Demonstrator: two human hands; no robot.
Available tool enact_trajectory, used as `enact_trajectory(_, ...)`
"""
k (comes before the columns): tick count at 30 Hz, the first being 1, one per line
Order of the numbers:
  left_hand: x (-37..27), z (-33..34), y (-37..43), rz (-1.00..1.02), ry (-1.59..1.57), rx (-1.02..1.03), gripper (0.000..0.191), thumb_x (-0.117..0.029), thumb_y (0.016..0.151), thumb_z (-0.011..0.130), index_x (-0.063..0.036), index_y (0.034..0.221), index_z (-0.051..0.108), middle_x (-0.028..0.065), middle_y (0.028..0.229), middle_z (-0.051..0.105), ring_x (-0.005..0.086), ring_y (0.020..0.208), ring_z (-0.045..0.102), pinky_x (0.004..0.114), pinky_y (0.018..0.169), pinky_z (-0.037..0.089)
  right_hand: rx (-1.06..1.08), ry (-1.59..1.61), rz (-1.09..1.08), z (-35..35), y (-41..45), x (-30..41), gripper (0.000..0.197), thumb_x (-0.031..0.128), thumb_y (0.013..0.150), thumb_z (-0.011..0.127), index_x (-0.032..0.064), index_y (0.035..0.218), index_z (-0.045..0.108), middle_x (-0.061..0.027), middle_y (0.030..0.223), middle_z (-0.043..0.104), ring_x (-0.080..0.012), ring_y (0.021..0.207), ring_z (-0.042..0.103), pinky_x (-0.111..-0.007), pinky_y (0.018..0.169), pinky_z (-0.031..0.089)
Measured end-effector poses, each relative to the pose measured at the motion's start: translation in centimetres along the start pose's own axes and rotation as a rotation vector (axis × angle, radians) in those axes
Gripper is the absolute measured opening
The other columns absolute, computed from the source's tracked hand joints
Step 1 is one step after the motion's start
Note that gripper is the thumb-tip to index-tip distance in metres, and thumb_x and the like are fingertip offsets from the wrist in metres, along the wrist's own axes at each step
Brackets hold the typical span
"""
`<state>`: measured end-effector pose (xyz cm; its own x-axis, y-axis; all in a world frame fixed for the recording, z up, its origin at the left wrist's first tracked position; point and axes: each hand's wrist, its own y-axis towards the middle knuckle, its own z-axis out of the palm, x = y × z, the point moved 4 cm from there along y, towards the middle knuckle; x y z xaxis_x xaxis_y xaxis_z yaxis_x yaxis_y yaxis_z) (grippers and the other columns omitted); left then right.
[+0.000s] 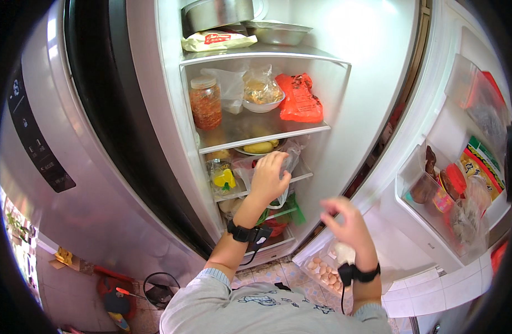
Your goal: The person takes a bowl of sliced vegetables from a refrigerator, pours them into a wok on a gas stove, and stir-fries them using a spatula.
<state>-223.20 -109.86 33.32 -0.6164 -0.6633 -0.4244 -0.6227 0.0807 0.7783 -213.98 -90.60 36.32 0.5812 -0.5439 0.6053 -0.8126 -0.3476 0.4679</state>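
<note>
My left hand (pixel 269 175) reaches towards the third shelf of an open refrigerator, in front of a clear plastic bag (pixel 295 152); its fingers are bent, and whether it touches the bag I cannot tell. Behind it lie a plate with yellow produce (pixel 259 147) and a bag with a yellow print (pixel 224 179). My right hand (pixel 341 215), slightly blurred, hangs with spread fingers near the door hinge side, holding nothing. Higher up stand a jar of red food (pixel 205 102), a white bowl (pixel 262 106) with bagged food and a red plastic bag (pixel 301 100).
The refrigerator door (pixel 406 234) stands open at right, its bin (pixel 431 238) holding a red-lidded jar (pixel 454 179) and packets. Eggs (pixel 327 273) lie in a low door bin. A metal pot (pixel 218 14) and metal bowl (pixel 281 33) sit on the top shelf.
</note>
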Motion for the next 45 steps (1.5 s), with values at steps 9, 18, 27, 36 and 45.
enact_trajectory(9, 2.5, -4.1, 1.0, -0.072, 0.229, -0.244, 0.041, -0.009, 0.064, 0.053, -0.0044, 0.104, 0.052, 0.0158, 0.106, 0.051, 0.0325, 0.106, 0.044, 0.042, 0.092, 0.031, -0.304, 0.046, -0.511, -3.4, 21.1, 10.9, 0.025, 0.007, 0.068, 0.061, 0.0029, 0.092, 0.057, -0.0097, 0.084, 0.057, -0.0172, 0.07, 0.054, -0.027, 0.064, 0.045)
enact_trajectory(18, 4.8, -2.1, 0.0, -0.162, 0.571, 0.003, 0.063, -0.011, 0.063, 0.056, -0.0014, 0.122, 0.037, 0.0197, 0.123, 0.038, 0.0313, 0.118, 0.034, 0.042, 0.1, 0.025, -0.2, -0.379, -0.775, -2.4, 36.3, 18.1, 0.057, 0.013, 0.063, 0.06, 0.0065, 0.116, 0.043, -0.0191, 0.113, 0.045, -0.0315, 0.103, 0.045, -0.035, 0.089, 0.036)
enact_trajectory(27, 3.4, -1.0, 0.6, -0.24, 0.729, 0.067, 0.068, -0.008, 0.063, 0.054, -0.0005, 0.126, 0.031, 0.0196, 0.127, 0.033, 0.031, 0.12, 0.031, 0.04, 0.1, 0.025, -0.344, -0.68, -0.741, 0.8, 41.9, 16.5, 0.075, 0.013, 0.059, 0.063, 0.0021, 0.125, 0.029, -0.0181, 0.119, 0.039, -0.0348, 0.109, 0.038, -0.043, 0.091, 0.032)
enact_trajectory(36, 3.7, -1.4, 0.5, -0.207, 0.726, 0.073, 0.066, -0.007, 0.064, 0.054, -0.0039, 0.126, 0.032, 0.0167, 0.127, 0.035, 0.0283, 0.12, 0.032, 0.039, 0.1, 0.025, -0.46, -0.585, -0.779, -1.7, 41.3, 16.2, 0.079, 0.021, 0.053, 0.068, 0.0009, 0.121, 0.033, -0.0217, 0.114, 0.04, -0.0345, 0.108, 0.039, -0.042, 0.09, 0.032)
enact_trajectory(45, 4.2, -2.3, 0.1, -0.217, 0.622, 0.103, 0.065, -0.01, 0.067, 0.052, -0.0031, 0.128, 0.03, 0.018, 0.128, 0.035, 0.0289, 0.121, 0.031, 0.039, 0.1, 0.025, -0.518, -0.407, -1.028, -4.3, 31.6, 15.4, 0.079, 0.017, 0.05, 0.069, 0.0063, 0.118, 0.033, -0.0128, 0.113, 0.037, -0.0322, 0.11, 0.031, -0.04, 0.094, 0.026)
